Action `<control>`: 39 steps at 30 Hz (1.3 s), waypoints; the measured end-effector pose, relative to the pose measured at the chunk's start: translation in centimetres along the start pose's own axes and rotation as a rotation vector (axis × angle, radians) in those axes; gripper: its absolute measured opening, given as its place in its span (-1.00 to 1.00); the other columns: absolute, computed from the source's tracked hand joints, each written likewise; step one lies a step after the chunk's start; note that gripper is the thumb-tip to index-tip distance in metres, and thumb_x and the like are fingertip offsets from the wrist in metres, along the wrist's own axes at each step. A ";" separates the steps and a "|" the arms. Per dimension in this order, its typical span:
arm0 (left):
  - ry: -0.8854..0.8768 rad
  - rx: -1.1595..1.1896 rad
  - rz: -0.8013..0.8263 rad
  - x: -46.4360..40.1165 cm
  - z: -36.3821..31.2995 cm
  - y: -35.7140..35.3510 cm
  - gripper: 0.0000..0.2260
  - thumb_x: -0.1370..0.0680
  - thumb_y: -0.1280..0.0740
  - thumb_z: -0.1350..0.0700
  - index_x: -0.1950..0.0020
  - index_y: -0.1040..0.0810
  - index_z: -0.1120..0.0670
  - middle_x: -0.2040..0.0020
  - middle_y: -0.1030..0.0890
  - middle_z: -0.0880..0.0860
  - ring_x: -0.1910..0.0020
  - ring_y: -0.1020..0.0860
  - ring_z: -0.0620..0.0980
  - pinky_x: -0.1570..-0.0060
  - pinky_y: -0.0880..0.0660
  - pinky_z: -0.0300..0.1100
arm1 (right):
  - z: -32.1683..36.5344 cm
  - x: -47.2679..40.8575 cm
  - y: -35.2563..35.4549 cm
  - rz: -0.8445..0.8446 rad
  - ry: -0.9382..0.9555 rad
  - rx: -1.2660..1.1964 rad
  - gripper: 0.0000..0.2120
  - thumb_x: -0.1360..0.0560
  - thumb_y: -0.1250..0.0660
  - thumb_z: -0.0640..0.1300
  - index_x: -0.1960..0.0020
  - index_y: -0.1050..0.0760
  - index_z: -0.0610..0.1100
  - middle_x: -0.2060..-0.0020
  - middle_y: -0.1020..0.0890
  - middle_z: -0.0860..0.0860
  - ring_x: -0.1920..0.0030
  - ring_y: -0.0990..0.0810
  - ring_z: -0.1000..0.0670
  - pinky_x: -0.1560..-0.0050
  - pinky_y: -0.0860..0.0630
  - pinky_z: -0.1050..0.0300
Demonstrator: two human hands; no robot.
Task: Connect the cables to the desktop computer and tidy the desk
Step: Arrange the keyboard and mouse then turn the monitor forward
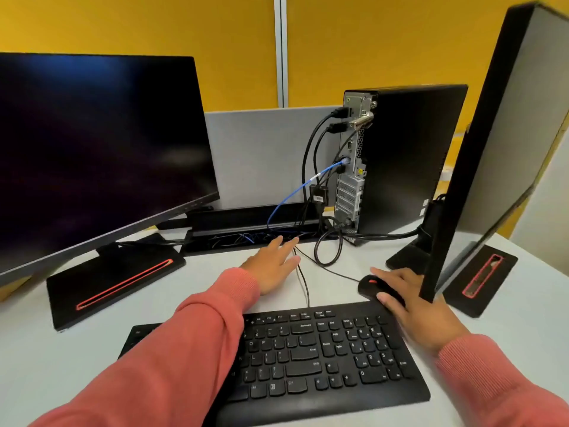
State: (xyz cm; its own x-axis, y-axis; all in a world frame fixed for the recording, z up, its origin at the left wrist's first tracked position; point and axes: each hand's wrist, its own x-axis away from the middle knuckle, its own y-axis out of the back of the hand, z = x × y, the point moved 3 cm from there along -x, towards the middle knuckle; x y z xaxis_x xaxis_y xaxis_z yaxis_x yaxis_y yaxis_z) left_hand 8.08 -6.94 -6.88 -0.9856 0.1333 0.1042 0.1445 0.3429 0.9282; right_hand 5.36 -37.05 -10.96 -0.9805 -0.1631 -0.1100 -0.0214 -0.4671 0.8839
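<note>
Yellow partition wall (138, 23) behind, with a grey low screen (261, 155) along the far edge of a white tabletop (55, 359). Desktop computer (409, 155) stands upright toward the far right of the tabletop, rear panel turned to the left. Several black cables (308, 155) and one blue cable (295, 192) are plugged into that panel; they drop into a black cable tray (246, 223) at the far edge. One black cable forms a loop (328, 248) on the tabletop just in front of the tower.

Left monitor (92, 149), screen dark, on a black base with a red slot, far-left side. Right monitor (492, 149) seen edge-on at the right edge, same style of base.

Black keyboard (308, 359) lies near the front edge, centre. Its thin cable (303, 282) runs back toward the tray.

Left hand (274, 266), pink sleeve, lies flat on the tabletop beyond the keyboard, fingers apart and extended, tips at the tray's lip, gripping nothing; thin cables pass just beside it. Right hand (421, 306) rests on a black mouse (374, 286) just past the keyboard's far-right corner, fingers draped over it and closed around its sides.
</note>
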 end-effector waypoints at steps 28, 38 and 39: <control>0.047 -0.324 0.049 -7.3 0.4 -2.0 -0.51 -0.74 0.02 0.06 -0.68 0.00 -0.08 -0.69 0.00 -0.05 -0.63 -0.11 0.17 -0.58 -0.13 0.09 | -0.4 5.3 2.0 -0.287 -0.261 0.406 -0.63 -0.64 -0.10 0.18 -0.35 -0.42 0.05 -0.27 -0.39 -0.02 -0.16 -0.40 -0.18 -0.04 -0.39 -0.14; 0.050 -0.292 0.037 -7.9 1.3 -2.4 -0.51 -0.73 0.02 0.06 -0.68 -0.01 -0.08 -0.69 0.01 -0.06 -0.65 -0.04 0.11 -0.59 -0.07 0.13 | -0.4 10.0 2.0 -0.315 -0.236 0.344 -0.57 -0.64 0.01 0.21 -0.49 -0.22 0.23 -0.26 -0.36 0.07 -0.12 -0.36 -0.08 -0.03 -0.32 -0.05; 0.050 -0.288 0.037 -7.9 1.3 -2.4 -0.51 -0.73 0.02 0.06 -0.68 -0.01 -0.09 -0.69 0.01 -0.06 -0.65 -0.04 0.11 -0.59 -0.06 0.14 | -0.5 9.9 2.1 -0.298 -0.230 0.314 -0.56 -0.63 0.00 0.22 -0.50 -0.22 0.23 -0.30 -0.35 0.07 -0.15 -0.36 -0.08 -0.08 -0.33 -0.06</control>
State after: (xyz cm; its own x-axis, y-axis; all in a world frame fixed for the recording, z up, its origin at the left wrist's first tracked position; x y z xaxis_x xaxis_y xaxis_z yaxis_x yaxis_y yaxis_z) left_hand 15.61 -7.58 -10.45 -0.9842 0.0926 0.1507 0.1566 0.0596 0.9859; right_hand -4.33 -40.06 -10.44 -0.9396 0.1511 -0.3071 -0.3311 -0.1742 0.9274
